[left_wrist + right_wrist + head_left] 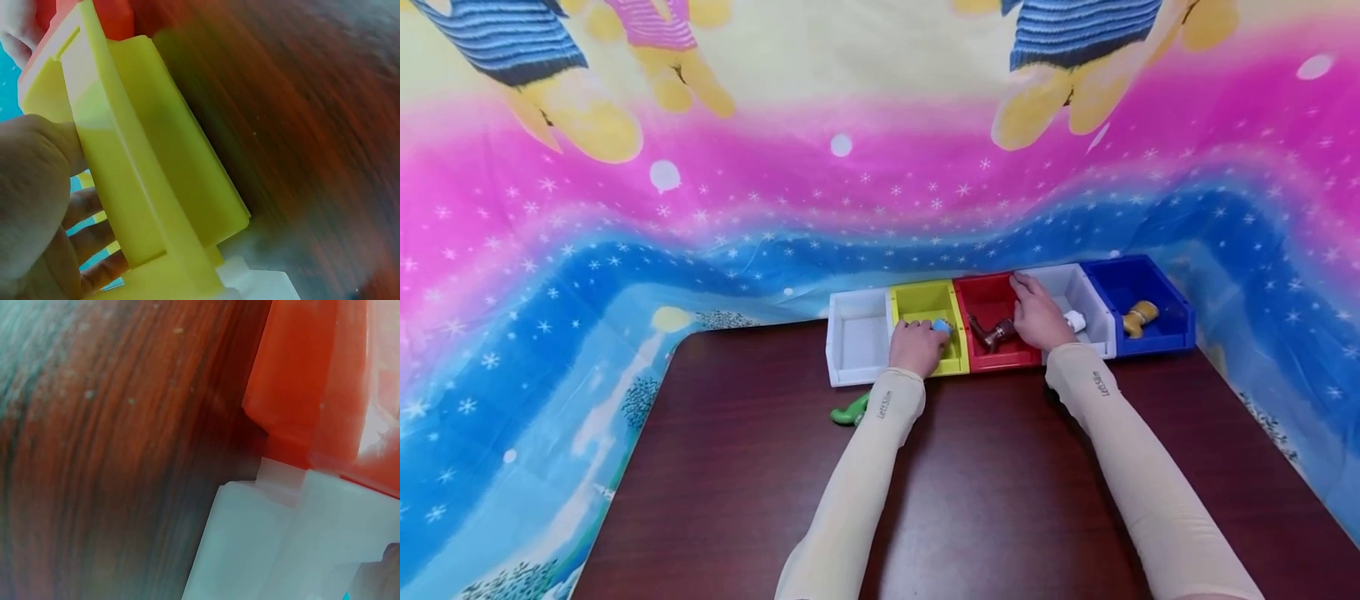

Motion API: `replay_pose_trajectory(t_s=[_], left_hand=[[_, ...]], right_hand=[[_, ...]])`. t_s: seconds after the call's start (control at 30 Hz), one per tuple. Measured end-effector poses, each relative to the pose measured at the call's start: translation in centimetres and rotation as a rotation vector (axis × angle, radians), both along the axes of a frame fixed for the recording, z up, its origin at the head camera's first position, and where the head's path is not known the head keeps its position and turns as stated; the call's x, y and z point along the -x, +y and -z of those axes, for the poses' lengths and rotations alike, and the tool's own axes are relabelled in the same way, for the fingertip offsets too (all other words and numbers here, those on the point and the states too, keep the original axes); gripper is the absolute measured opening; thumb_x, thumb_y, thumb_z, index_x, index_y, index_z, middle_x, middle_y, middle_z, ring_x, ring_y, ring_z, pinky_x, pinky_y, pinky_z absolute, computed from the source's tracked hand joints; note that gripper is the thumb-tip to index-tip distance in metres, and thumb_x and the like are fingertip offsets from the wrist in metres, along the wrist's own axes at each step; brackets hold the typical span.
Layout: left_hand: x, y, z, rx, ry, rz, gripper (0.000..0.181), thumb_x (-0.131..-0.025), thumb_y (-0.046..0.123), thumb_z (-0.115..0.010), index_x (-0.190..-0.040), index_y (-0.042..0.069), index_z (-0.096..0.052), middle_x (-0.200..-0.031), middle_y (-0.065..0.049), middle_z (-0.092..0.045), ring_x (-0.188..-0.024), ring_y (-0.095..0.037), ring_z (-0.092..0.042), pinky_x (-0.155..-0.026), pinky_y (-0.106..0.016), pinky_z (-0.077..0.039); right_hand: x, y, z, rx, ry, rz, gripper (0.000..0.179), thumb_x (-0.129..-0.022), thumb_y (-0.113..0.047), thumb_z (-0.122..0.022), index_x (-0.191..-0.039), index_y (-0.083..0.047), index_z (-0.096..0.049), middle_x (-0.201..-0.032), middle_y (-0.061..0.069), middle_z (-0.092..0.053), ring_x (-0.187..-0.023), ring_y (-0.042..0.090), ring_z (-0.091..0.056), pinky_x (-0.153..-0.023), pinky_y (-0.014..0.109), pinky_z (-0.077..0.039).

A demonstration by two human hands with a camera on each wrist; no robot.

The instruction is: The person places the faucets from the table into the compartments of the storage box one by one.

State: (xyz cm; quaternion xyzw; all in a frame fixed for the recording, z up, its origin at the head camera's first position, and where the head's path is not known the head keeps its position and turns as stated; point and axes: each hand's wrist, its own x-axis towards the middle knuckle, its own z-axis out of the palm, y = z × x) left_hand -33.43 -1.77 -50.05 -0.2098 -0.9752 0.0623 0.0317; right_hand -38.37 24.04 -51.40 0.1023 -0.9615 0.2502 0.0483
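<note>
My left hand (916, 346) reaches over the front of the yellow bin (964, 354). Its thumb and fingers are behind the bin's front wall (119, 162) in the left wrist view. A small light-blue thing (942, 326) shows at the fingertips; I cannot tell whether they grip it. My right hand (1041, 315) lies over the divider between the red bin (1000, 363) and a pale grey bin (1105, 329), fingers extended to the back rim. Left of it, a brown hooked thing (992, 335) lies in the red bin. A white thing (1074, 322) shows on its right.
The bins stand in a row along the table's back edge, with a white bin (861, 375) at the left end. At the right end, a blue bin (1172, 329) holds a tan thing (1140, 317). A green curved thing (848, 412) lies partly under the left forearm.
</note>
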Motion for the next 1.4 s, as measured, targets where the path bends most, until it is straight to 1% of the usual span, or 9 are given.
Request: replay_pose_trajectory(t_s=[0.17, 0.3, 0.5, 0.6, 0.77, 0.97, 1.07, 1.2, 1.4], left_hand=[[0.4, 0.1, 0.2, -0.001, -0.004, 0.006, 0.024, -0.107, 0.036, -0.054, -0.121, 0.042, -0.072, -0.116, 0.001, -0.07, -0.099, -0.018, -0.064, -0.091, -0.036, -0.045], [0.4, -0.1, 0.4, 0.007, -0.013, 0.008, 0.025, -0.108, 0.038, -0.05, -0.124, 0.042, -0.07, -0.118, 0.001, -0.067, -0.101, -0.016, -0.063, -0.092, -0.035, -0.044], [0.4, -0.4, 0.6, 0.027, 0.008, 0.033, 0.03, -0.11, 0.038, -0.044, -0.134, 0.041, -0.062, -0.121, 0.0, -0.065, -0.098, -0.016, -0.066, -0.09, -0.035, -0.046], [0.5, -0.4, 0.8, 0.026, -0.011, 0.033, 0.035, -0.11, 0.039, -0.042, -0.141, 0.043, -0.057, -0.128, -0.002, -0.063, -0.104, -0.017, -0.065, -0.094, -0.037, -0.046], [0.4, -0.4, 0.5, 0.037, -0.053, 0.019, 0.04, -0.11, 0.04, -0.04, -0.149, 0.043, -0.051, -0.141, -0.002, -0.059, -0.117, -0.02, -0.062, -0.106, -0.042, -0.043], [-0.1, -0.3, 0.0, 0.085, -0.106, 0.007, 0.045, -0.11, 0.038, -0.039, -0.154, 0.043, -0.046, -0.152, -0.002, -0.053, -0.133, -0.023, -0.056, -0.119, -0.047, -0.034], [-0.1, -0.2, -0.1, 0.093, -0.123, -0.001, 0.046, -0.11, 0.036, -0.038, -0.155, 0.043, -0.046, -0.153, -0.001, -0.052, -0.135, -0.024, -0.055, -0.121, -0.047, -0.031], [0.0, -0.1, -0.3, 0.089, -0.113, 0.002, 0.045, -0.11, 0.035, -0.04, -0.154, 0.043, -0.047, -0.152, 0.0, -0.053, -0.133, -0.023, -0.056, -0.119, -0.046, -0.033], [0.2, 0.1, -0.4, 0.12, -0.122, 0.009, 0.045, -0.111, 0.035, -0.036, -0.154, 0.044, -0.046, -0.152, 0.001, -0.052, -0.132, -0.021, -0.056, -0.117, -0.045, -0.034]], right_hand=[[-0.1, -0.1, -0.2, -0.001, -0.008, 0.005, 0.059, -0.109, -0.012, -0.039, -0.164, -0.001, -0.023, -0.172, 0.016, -0.019, -0.156, 0.04, -0.022, -0.124, 0.059, -0.025], [-0.2, -0.2, -0.3, -0.002, -0.003, 0.003, 0.059, -0.108, -0.012, -0.039, -0.164, -0.001, -0.024, -0.171, 0.016, -0.02, -0.156, 0.04, -0.022, -0.123, 0.059, -0.025], [-0.1, -0.2, -0.2, -0.003, -0.001, 0.011, 0.058, -0.109, -0.012, -0.04, -0.164, -0.001, -0.025, -0.171, 0.016, -0.021, -0.156, 0.04, -0.023, -0.123, 0.058, -0.026], [0.0, -0.2, 0.0, 0.001, 0.003, 0.007, 0.059, -0.108, -0.012, -0.041, -0.163, 0.0, -0.026, -0.171, 0.016, -0.021, -0.156, 0.04, -0.023, -0.123, 0.058, -0.026], [-0.1, -0.3, 0.2, -0.005, 0.013, 0.01, 0.058, -0.108, -0.012, -0.042, -0.163, 0.0, -0.027, -0.171, 0.015, -0.022, -0.155, 0.04, -0.024, -0.123, 0.059, -0.027], [-0.4, -0.4, 0.4, 0.013, -0.008, -0.002, 0.059, -0.108, -0.012, -0.041, -0.164, -0.001, -0.025, -0.171, 0.017, -0.021, -0.156, 0.041, -0.023, -0.123, 0.059, -0.027], [-0.4, -0.5, 0.4, 0.008, -0.01, -0.004, 0.059, -0.108, -0.013, -0.04, -0.164, -0.001, -0.024, -0.171, 0.017, -0.021, -0.156, 0.041, -0.023, -0.123, 0.059, -0.027], [-0.2, -0.4, 0.2, 0.001, 0.002, 0.003, 0.059, -0.108, -0.012, -0.041, -0.164, -0.001, -0.024, -0.171, 0.016, -0.021, -0.155, 0.041, -0.024, -0.123, 0.059, -0.027], [0.0, -0.1, 0.0, -0.005, -0.008, 0.009, 0.059, -0.109, -0.013, -0.041, -0.164, -0.002, -0.024, -0.171, 0.015, -0.02, -0.156, 0.04, -0.024, -0.123, 0.059, -0.028]])
